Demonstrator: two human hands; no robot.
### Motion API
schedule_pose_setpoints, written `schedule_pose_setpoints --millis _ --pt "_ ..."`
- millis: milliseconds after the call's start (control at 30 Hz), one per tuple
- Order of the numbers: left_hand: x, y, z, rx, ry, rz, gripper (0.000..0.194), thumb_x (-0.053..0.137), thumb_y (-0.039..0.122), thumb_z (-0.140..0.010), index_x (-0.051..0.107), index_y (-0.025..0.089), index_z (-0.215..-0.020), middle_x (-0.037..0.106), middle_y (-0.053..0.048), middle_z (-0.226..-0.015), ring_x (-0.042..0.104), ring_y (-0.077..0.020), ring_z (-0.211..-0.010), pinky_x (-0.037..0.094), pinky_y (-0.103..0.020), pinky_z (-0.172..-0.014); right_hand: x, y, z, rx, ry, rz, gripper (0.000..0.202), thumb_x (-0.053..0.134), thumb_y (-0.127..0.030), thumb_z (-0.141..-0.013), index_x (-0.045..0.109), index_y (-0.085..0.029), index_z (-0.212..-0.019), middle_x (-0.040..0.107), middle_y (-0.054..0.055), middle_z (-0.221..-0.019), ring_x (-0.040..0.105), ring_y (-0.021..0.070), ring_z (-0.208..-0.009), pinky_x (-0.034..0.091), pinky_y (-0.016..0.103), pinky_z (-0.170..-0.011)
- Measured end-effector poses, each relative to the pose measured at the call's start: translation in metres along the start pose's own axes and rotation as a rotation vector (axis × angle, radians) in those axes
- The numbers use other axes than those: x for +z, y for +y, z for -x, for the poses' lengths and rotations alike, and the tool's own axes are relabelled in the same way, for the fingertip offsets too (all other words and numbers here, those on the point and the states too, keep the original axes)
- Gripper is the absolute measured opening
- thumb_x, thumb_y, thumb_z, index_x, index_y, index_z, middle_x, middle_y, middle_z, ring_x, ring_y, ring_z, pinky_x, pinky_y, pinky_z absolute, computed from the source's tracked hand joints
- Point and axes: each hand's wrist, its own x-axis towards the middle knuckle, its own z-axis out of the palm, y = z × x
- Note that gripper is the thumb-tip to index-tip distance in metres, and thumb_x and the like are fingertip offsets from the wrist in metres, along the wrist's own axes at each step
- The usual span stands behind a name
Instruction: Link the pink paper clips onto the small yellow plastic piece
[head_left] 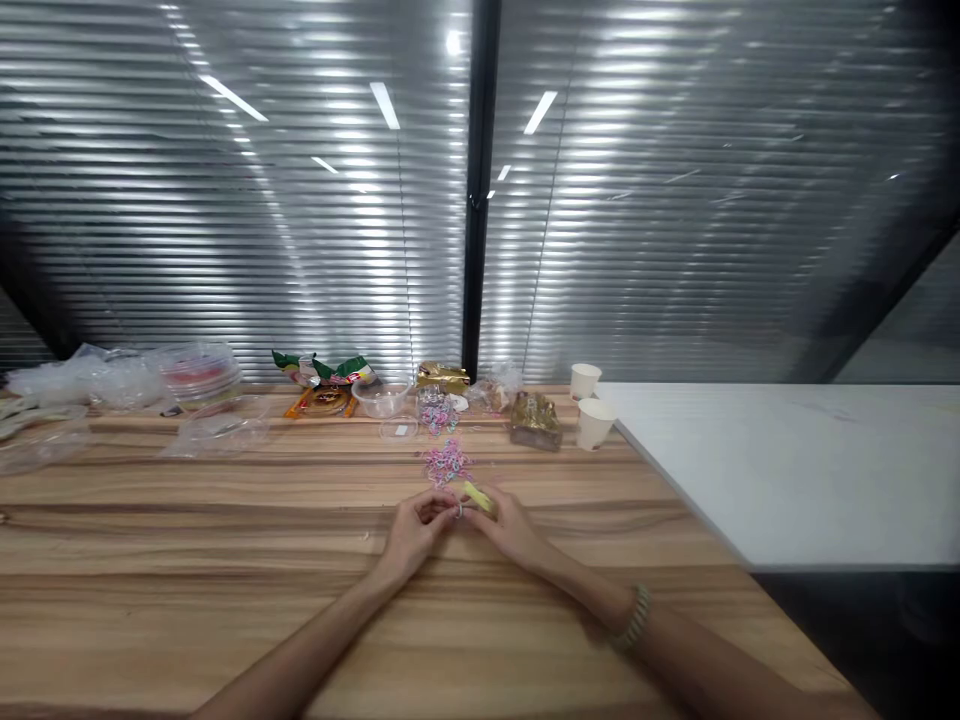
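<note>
My left hand [411,532] is closed in a pinch, its fingertips on a tiny pale loop-like piece [460,511]. Opposite it, my right hand [517,530] is closed too; a short yellow stick-like object [478,496] lies in its fingers, and its thumb tip meets the pale piece. Both hands are low over the wooden table, fingertips nearly touching. Just beyond them lies a loose pile of small pink, blue and white pieces [447,462]. Behind it, more such pieces [439,415] sit by a clear container. The exact shape of the pinched piece is too small to tell.
Along the back of the wooden table [225,600] stand a clear plastic tub [382,400], a round lid [398,429], snack packets [322,400], a gold-coloured block [535,421] and two paper cups [596,424]. Plastic bags [97,378] lie far left. A white table [810,470] adjoins at right.
</note>
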Motion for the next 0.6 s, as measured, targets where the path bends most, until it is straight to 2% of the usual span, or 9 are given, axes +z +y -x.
schedule_pose_setpoints --millis 167,400,600 --pt "0.0001 -0.0015 -0.0006 -0.022 0.001 0.055 0.028 0.069 0.033 -0.062 0.063 0.012 -0.08 0.066 -0.007 -0.079 0.061 -0.0189 -0.074 0.049 -0.03 -0.073 0.0015 0.0015 0.0009 0.01 -0.026 0.033 0.026 0.053 -0.032 -0.083 0.057 -0.02 -0.106 0.061 0.003 -0.097 0.055 0.0196 -0.088 0.041 0.029 -0.079" --pt "0.0017 -0.0023 -0.0001 -0.025 0.001 0.041 0.029 0.07 0.034 -0.062 0.062 0.012 -0.08 0.066 -0.006 -0.076 0.061 -0.017 -0.07 0.049 -0.028 -0.069 0.0024 0.006 0.0 -0.002 -0.023 0.078 0.019 0.051 -0.029 -0.084 0.06 -0.017 -0.095 0.062 0.004 -0.091 0.055 0.0189 -0.082 0.042 0.028 -0.077" --pt "0.002 -0.0014 0.0002 -0.045 0.01 0.09 0.03 0.071 0.031 -0.06 0.061 0.012 -0.08 0.065 -0.005 -0.074 0.061 -0.0168 -0.07 0.049 -0.028 -0.07 0.0024 0.0025 0.0015 -0.012 -0.039 0.075 0.017 0.052 -0.025 -0.083 0.06 -0.017 -0.095 0.062 0.003 -0.087 0.056 0.0182 -0.078 0.042 0.027 -0.074"
